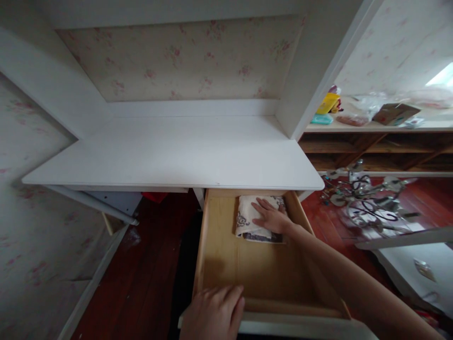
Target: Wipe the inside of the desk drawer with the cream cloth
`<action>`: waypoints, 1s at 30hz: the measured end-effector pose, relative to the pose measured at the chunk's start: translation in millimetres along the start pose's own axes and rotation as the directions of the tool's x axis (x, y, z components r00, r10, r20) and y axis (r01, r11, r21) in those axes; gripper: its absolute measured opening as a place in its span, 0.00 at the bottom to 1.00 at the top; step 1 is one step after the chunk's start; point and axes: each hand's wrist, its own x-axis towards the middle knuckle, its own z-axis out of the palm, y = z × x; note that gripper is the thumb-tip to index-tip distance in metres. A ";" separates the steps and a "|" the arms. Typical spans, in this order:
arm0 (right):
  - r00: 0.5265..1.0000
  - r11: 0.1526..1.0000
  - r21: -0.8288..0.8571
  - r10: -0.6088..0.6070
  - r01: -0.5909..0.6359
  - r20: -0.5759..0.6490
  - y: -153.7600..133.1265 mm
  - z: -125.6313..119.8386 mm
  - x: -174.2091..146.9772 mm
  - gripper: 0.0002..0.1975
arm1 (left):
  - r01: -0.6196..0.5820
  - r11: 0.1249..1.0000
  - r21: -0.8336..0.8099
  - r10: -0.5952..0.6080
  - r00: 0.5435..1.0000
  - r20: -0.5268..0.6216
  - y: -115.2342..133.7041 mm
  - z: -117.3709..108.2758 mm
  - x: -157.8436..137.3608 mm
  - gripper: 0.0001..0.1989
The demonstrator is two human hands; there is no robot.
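A wooden drawer (221, 245) is pulled out from under the white desk (198, 153). Inside it, toward the back right, lies a folded cloth (247, 212), cream with a dark scroll pattern and a darker layer beneath. My right hand (271, 216) rests flat on top of this cloth, fingers spread. At the near left corner, my left hand (214, 314) is closed over the top edge of the drawer front (304, 326); part of its grip is hidden below the frame.
A chandelier (375, 200) with several arms lies on the red wooden floor (138, 283) to the right. Behind it stands a low shelf unit (375, 127) topped with plastic bags and a cardboard box (396, 114). A white panel (417, 269) is at the lower right.
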 end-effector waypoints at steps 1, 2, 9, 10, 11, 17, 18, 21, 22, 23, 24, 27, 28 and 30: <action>1.000 1.000 0.012 0.002 -0.002 0.012 5.8 -3.2 -0.9 0.40 | 0.014 1.000 -0.002 -0.014 1.000 0.007 1.1 -1.3 0.2 0.16; 1.000 1.000 0.023 -0.008 0.007 0.020 10.2 -5.4 -1.3 0.41 | 0.029 1.000 -0.003 -0.029 0.999 0.015 2.2 -2.4 0.1 0.16; 0.989 0.987 0.065 -0.148 0.148 0.002 20.2 0.7 -11.2 0.43 | 0.094 0.996 0.003 -0.094 0.995 0.036 7.9 -6.5 -4.8 0.17; 0.987 0.985 0.070 -0.162 0.160 0.011 20.0 3.5 -17.2 0.44 | 0.093 0.996 0.002 -0.093 0.995 0.041 8.3 -6.6 -5.3 0.17; 0.984 0.981 0.082 -0.176 0.174 0.024 19.6 6.8 -24.8 0.44 | 0.091 0.996 0.000 -0.091 0.995 0.045 8.6 -6.6 -5.7 0.17; 0.967 0.964 0.185 -0.219 0.193 0.130 11.9 29.1 -91.6 0.44 | 0.093 0.995 -0.024 -0.092 0.995 0.035 10.1 -7.2 -4.2 0.17; 0.965 0.963 0.193 -0.219 0.189 0.146 9.5 31.6 -102.8 0.44 | 0.093 0.995 -0.027 -0.092 0.995 0.033 10.5 -7.5 -3.9 0.16; 0.964 0.966 0.183 -0.211 0.180 0.163 -0.3 35.3 -127.0 0.45 | 0.089 0.996 -0.030 -0.088 0.995 0.040 11.0 -7.7 -4.2 0.17; 0.965 0.971 0.157 -0.205 0.180 0.161 -4.5 35.3 -131.2 0.44 | 0.084 0.996 -0.029 -0.083 0.996 0.042 10.9 -7.4 -4.6 0.17; 0.967 0.976 0.119 -0.199 0.181 0.158 -9.3 35.1 -133.3 0.44 | 0.081 0.996 -0.026 -0.080 0.996 0.038 10.8 -7.1 -5.0 0.17; 0.970 0.981 0.073 -0.190 0.181 0.154 -14.6 34.5 -133.7 0.43 | 0.077 0.997 -0.025 -0.076 0.997 0.030 10.7 -6.7 -5.3 0.17; 0.971 0.979 -0.062 -0.181 0.193 0.153 -34.6 33.1 -127.7 0.43 | 0.060 0.998 -0.030 -0.060 0.998 0.002 10.8 -6.3 -5.4 0.16; 0.969 0.974 -0.095 -0.192 0.208 0.154 -42.7 33.0 -124.1 0.44 | 0.056 0.998 -0.033 -0.056 0.998 -0.004 11.0 -6.5 -5.1 0.16; 0.962 0.958 -0.142 -0.228 0.250 0.153 -61.5 34.3 -115.5 0.44 | 0.054 0.998 -0.035 -0.055 0.998 -0.010 11.7 -6.9 -4.4 0.16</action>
